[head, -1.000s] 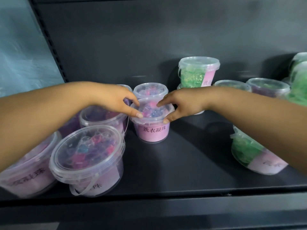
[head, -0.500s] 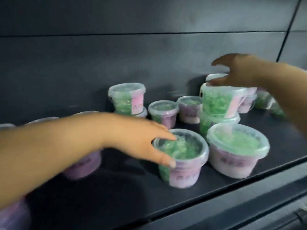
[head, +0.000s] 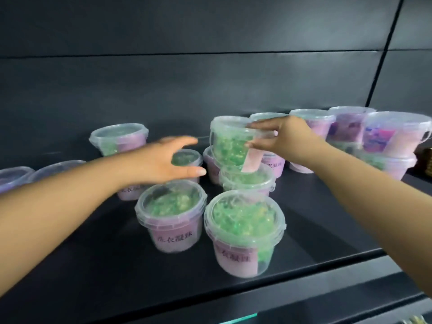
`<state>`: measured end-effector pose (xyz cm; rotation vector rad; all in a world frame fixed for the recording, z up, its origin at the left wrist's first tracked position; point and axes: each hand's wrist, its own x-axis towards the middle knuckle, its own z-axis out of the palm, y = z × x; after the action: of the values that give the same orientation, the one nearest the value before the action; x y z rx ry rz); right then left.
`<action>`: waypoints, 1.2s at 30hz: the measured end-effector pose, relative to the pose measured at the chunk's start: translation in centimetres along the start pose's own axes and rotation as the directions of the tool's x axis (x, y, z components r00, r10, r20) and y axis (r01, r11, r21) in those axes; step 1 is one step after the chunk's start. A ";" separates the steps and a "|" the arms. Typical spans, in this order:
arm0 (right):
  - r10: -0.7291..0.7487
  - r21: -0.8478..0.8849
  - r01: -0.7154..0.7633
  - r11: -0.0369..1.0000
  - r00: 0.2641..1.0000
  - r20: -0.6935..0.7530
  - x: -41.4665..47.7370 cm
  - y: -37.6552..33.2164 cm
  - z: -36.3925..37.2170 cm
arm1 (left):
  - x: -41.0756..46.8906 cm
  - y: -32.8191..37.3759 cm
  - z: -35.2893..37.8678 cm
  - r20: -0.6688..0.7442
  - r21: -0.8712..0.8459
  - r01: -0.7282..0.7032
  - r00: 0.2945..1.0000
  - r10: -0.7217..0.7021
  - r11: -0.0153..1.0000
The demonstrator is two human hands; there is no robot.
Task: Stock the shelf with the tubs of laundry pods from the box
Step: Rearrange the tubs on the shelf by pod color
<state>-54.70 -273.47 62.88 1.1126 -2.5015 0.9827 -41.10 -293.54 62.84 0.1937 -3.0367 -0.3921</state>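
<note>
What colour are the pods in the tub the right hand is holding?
Green; the head view shows the tub clearly.

A dark grey back panel (head: 210, 78) with horizontal seams fills the upper frame; a black upright (head: 384, 57) crosses the upper right.

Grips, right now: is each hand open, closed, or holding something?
Left grip: open, fingers spread, holding nothing.
Right grip: holds the tilted green-pod tub, thumb and fingers round its side.

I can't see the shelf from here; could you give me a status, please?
Left hand open, empty. Right hand gripping tilted green tub over lower tub. Other tubs crowd close.
</note>
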 end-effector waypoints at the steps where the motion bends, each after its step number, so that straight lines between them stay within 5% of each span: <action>1: -0.038 0.009 0.038 0.999 0.999 -0.018 0.3 -0.4 -0.2 | 0.6 0.6 -0.5 -0.111 -0.034 -0.038 0.993 0.034 0.999; 7: -0.150 0.359 0.158 0.920 0.987 -0.050 2.3 -2.2 -2.6 | 4.2 3.9 -3.8 -0.408 -0.079 -0.230 0.895 0.179 0.970; 10: -0.149 0.323 0.137 0.936 0.989 0.010 2.7 -0.6 -3.8 | 6.0 3.7 -3.9 -0.426 -0.010 -0.203 0.887 0.179 0.979; 14: 0.099 0.202 -0.104 0.974 0.994 0.036 2.9 4.2 -5.5 | 8.5 1.2 -2.2 -0.447 0.017 -0.084 0.891 0.082 0.996; 23: 0.394 0.196 -0.423 0.885 0.903 0.171 2.8 12.4 -2.6 | 11.0 -3.5 1.9 -0.324 0.033 0.206 0.928 -0.185 0.978; 26: 0.442 0.185 -0.485 0.855 0.867 0.232 2.7 14.1 0.3 | 11.4 -2.3 0.9 -0.210 0.242 0.274 0.951 -0.226 0.931; 28: 0.440 0.226 -0.494 0.839 0.862 0.250 2.8 15.0 2.3 | 11.8 -0.8 0.2 -0.218 0.310 0.214 0.964 -0.149 0.926; 33: 0.412 0.509 -0.425 0.748 0.899 0.146 3.1 16.9 6.9 | 15.5 5.8 0.6 -0.331 0.172 -0.229 0.902 0.276 0.958; 36: 0.430 0.660 -0.374 0.651 0.899 0.085 3.4 16.9 9.0 | 19.6 8.9 2.3 -0.266 0.144 -0.297 0.907 0.325 0.944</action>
<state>-68.81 -273.11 49.49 0.6031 -2.4209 2.1304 -61.69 -287.04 64.01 -0.2127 -2.7339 -0.1685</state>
